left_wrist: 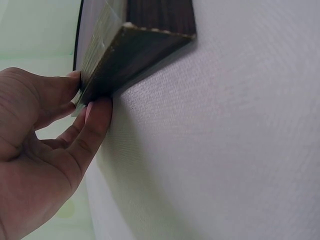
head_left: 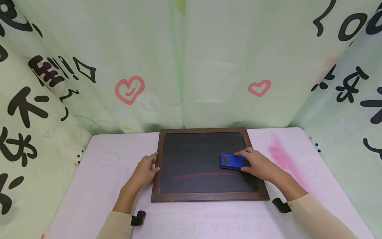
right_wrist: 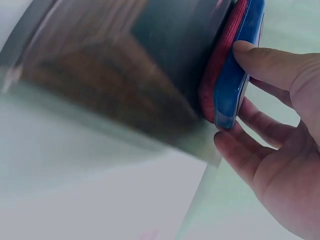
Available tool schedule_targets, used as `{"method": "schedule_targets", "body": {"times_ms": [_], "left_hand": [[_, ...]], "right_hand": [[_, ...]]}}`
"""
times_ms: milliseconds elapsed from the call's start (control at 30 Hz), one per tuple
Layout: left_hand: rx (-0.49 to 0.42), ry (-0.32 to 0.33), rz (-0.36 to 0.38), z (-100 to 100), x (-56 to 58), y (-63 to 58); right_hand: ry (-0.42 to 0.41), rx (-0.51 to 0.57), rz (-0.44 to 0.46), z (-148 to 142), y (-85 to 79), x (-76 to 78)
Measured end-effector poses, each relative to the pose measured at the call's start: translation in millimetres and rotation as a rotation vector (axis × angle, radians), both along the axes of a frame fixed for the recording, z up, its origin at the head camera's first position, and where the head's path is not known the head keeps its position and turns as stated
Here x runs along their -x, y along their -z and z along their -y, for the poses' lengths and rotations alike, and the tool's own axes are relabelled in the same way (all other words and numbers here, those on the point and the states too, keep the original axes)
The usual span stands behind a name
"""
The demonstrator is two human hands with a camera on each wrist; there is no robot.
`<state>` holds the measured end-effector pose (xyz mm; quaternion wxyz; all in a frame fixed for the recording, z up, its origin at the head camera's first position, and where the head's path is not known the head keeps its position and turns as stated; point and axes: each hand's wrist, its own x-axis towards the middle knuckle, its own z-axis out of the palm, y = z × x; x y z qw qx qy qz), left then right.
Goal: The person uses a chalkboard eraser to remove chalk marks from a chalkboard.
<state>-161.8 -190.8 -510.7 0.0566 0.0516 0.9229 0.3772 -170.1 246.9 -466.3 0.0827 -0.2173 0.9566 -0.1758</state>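
Observation:
A small blackboard (head_left: pixel 203 156) in a dark brown wooden frame lies on the table, with a faint pink chalk line across its lower half. My left hand (head_left: pixel 146 170) holds the frame's left edge; the left wrist view shows the thumb and fingertips (left_wrist: pixel 97 117) against the side of the frame (left_wrist: pixel 145 55). Over the right part of the board, my right hand (head_left: pixel 259 164) grips a blue blackboard eraser (head_left: pixel 231 161) between thumb and fingers. Its red felt side (right_wrist: pixel 220 65) faces the board surface, as seen in the right wrist view.
The white table (head_left: pixel 119 186) carries a pink smear right of the board and faint lettering in front. A pale green curtain (head_left: pixel 209 66) with hearts and black characters hangs behind and along both sides.

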Motion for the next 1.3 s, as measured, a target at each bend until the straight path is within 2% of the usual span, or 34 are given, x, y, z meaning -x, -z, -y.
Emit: {"method": "schedule_targets", "body": {"times_ms": [233,700,1000,1300], "left_hand": [[0.010,-0.002,0.007,0,-1.0,-1.3],[0.013,-0.008,0.014,-1,-0.6,-2.3],[-0.007,-0.008,0.025,-2,-0.5,-2.6],[-0.012,-0.014,0.033,-2,-1.3,-2.7]], "right_hand": [[0.018,0.004,0.012,-9,-0.3,0.7],[-0.007,0.013,-0.005,-4,1.3,3.6],[-0.054,-0.005,-0.006,14,4.9,11.0],[-0.098,-0.019,0.007,46,4.2,18.9]]}}
